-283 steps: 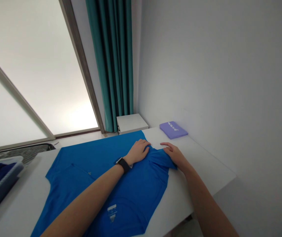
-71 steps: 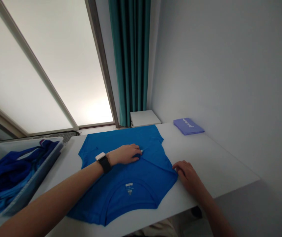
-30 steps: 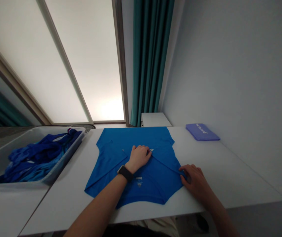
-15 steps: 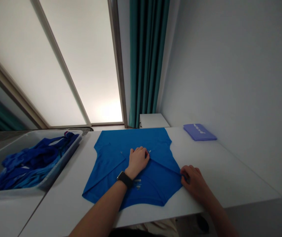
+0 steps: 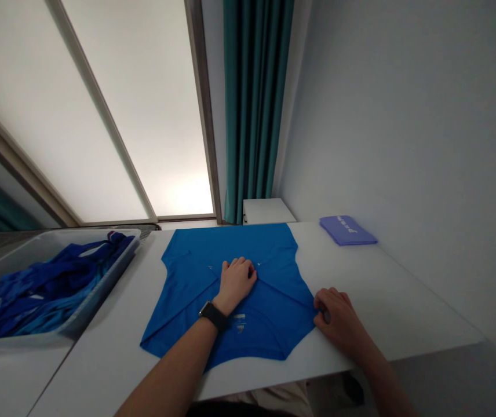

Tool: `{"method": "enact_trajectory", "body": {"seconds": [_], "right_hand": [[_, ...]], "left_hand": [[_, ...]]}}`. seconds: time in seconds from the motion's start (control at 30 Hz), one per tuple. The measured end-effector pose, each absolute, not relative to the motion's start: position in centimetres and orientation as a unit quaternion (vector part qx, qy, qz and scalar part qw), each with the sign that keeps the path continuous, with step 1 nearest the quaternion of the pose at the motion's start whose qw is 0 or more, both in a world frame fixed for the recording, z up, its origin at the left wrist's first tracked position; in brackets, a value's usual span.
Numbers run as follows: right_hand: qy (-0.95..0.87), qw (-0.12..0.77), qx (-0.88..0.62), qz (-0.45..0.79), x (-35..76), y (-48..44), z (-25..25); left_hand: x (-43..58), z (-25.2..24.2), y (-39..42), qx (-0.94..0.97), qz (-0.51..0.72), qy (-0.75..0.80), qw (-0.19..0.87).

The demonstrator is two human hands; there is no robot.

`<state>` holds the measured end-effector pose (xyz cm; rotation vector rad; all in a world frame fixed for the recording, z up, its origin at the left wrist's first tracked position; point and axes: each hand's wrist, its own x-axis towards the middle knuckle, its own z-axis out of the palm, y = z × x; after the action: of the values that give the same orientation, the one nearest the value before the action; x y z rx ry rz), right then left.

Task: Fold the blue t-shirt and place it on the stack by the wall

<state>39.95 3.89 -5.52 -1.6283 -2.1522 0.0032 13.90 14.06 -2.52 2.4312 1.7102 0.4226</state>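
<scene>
Bright blue short-sleeved T-shirt (image 5: pixel 269 301) held flat on the white surface (image 5: pixel 387 292) under both hands.

Spread at the middle of the surface, collar end with its small white label toward the near edge, and a diagonal fold running from the middle of the cloth to its right-hand edge. Left hand (image 5: pixel 236 281) laid open, palm down, on the middle of the shirt at the inner end of that fold, with a black wristwatch (image 5: pixel 212 315) on the wrist. Right hand (image 5: pixel 337 315) at the outer end of the fold, fingers curled and pinching the cloth's edge. Further right, near the wall and well apart from the shirt, a folded lilac cloth with white lettering (image 5: pixel 347 230). To the left, a grey plastic tray (image 5: pixel 102 282) heaped with tangled dark and light blue garments (image 5: pixel 43 284). Behind the surface, a small white cabinet (image 5: pixel 267 210), a teal curtain (image 5: pixel 252 104) and a frosted window (image 5: pixel 143 104).
</scene>
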Motion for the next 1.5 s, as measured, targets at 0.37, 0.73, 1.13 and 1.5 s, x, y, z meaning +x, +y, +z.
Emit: {"method": "enact_trajectory", "body": {"seconds": [0.37,0.73,1.13,1.5], "right_hand": [[-0.765,0.251,-0.592,-0.011,40.5,4.3,-6.4],[-0.769,0.242,-0.590,-0.042,40.2,4.3,-6.2],[-0.771,0.240,-0.587,-0.049,39.9,4.1,-5.7],[-0.764,0.274,-0.584,-0.019,39.7,6.8,-5.8]], "left_hand": [[14.2,-2.2,13.3,0.841,0.190,0.503,0.059],[15.0,-5.4,12.2,0.928,0.115,0.350,0.064],[15.6,-4.7,11.0,0.957,0.116,0.249,0.090],[15.5,-5.4,11.2,0.958,0.119,0.250,0.078]]}}
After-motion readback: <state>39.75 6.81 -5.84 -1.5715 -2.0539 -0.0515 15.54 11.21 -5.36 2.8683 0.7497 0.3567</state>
